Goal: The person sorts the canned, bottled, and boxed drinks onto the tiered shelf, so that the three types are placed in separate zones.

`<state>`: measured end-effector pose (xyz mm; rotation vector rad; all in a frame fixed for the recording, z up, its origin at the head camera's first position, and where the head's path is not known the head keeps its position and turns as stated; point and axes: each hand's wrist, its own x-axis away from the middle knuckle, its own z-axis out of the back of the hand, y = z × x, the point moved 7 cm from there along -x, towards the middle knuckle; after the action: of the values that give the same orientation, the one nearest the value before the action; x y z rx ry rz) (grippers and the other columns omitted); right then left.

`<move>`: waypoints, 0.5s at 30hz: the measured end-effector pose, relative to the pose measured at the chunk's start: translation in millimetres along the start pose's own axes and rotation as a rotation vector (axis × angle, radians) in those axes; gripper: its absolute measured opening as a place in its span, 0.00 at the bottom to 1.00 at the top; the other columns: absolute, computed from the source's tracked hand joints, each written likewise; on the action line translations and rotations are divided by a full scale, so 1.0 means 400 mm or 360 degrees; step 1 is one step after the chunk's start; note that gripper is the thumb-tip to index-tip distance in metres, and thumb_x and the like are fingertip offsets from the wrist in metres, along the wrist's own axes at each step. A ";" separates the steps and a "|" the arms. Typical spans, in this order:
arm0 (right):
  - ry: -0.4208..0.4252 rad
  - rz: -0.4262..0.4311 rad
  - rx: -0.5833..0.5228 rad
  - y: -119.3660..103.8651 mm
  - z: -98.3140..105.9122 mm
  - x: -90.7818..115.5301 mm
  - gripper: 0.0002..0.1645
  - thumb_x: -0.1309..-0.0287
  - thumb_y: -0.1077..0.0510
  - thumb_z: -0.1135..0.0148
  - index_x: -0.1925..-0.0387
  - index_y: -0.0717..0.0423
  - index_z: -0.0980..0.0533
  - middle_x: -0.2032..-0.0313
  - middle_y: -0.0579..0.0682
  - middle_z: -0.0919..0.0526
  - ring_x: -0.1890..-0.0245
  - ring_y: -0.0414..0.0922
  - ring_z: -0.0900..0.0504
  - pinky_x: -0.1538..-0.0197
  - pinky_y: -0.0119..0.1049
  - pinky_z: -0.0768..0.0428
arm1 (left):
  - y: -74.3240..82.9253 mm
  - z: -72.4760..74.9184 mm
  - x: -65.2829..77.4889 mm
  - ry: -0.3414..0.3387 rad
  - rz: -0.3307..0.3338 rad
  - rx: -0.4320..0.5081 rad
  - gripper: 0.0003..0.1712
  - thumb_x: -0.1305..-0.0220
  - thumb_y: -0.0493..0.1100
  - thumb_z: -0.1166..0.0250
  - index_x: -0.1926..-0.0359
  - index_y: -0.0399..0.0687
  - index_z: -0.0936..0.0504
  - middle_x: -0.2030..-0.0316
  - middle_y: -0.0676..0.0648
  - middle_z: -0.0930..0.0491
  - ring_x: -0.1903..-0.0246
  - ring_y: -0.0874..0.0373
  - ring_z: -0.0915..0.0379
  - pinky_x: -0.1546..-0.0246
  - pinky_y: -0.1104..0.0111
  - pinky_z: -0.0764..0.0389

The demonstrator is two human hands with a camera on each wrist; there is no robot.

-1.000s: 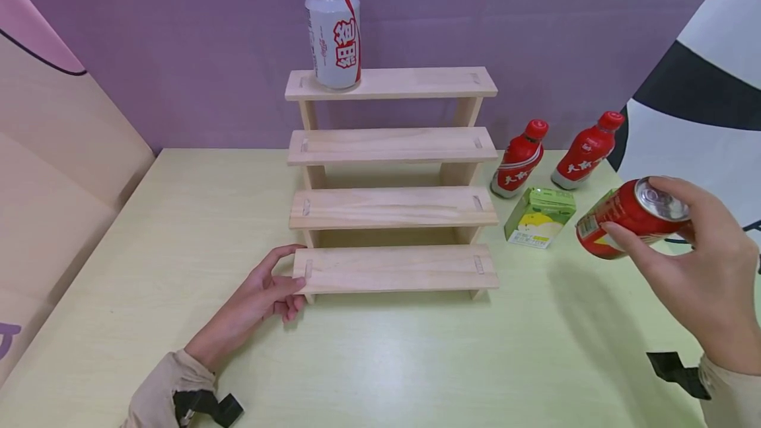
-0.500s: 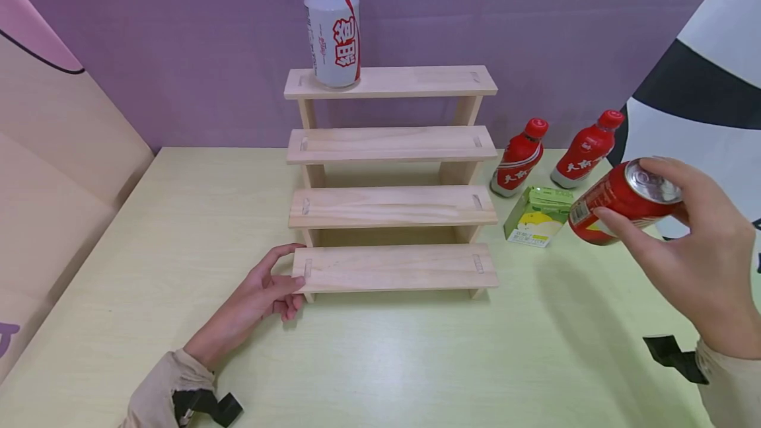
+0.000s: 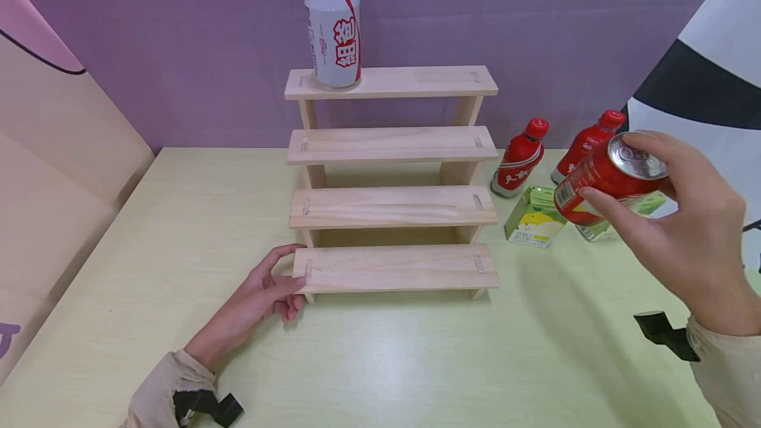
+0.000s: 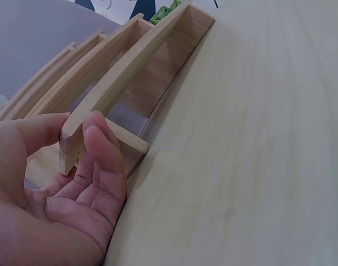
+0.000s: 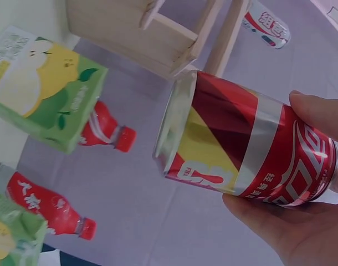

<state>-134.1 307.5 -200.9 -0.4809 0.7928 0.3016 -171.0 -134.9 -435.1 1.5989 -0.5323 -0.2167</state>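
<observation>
Near the table's (image 3: 386, 355) right edge, right fingers (image 3: 666, 147) gripped a tilted red can (image 3: 597, 180), base toward the wooden rack (image 3: 392, 269). Left fingers (image 3: 287, 287) pinched its lowest step's left end

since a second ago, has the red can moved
Yes. In the head view, the red can, held in the right hand, has moved left and upward in the picture, closer to the unmoved wooden rack.

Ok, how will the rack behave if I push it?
The rack should stay stiff: it looks like solid wood. It may slide, since the table looks smooth. The white can, standing tall on top, could wobble.
</observation>
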 end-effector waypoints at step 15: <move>0.0031 0.0088 -0.0086 -0.068 -0.016 -0.081 0.45 0.61 0.73 0.21 0.37 0.60 0.27 0.41 0.58 0.22 0.44 0.32 0.27 0.45 0.16 0.31 | -0.001 0.000 0.000 0.0001 0.0001 0.0004 0.33 0.28 0.43 0.39 0.28 0.58 0.45 0.74 0.45 0.20 0.75 0.56 0.27 0.73 0.69 0.22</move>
<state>-147.8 278.4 -172.7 -0.5140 0.8194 0.3707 -171.0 -134.9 -435.4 1.6013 -0.5327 -0.2151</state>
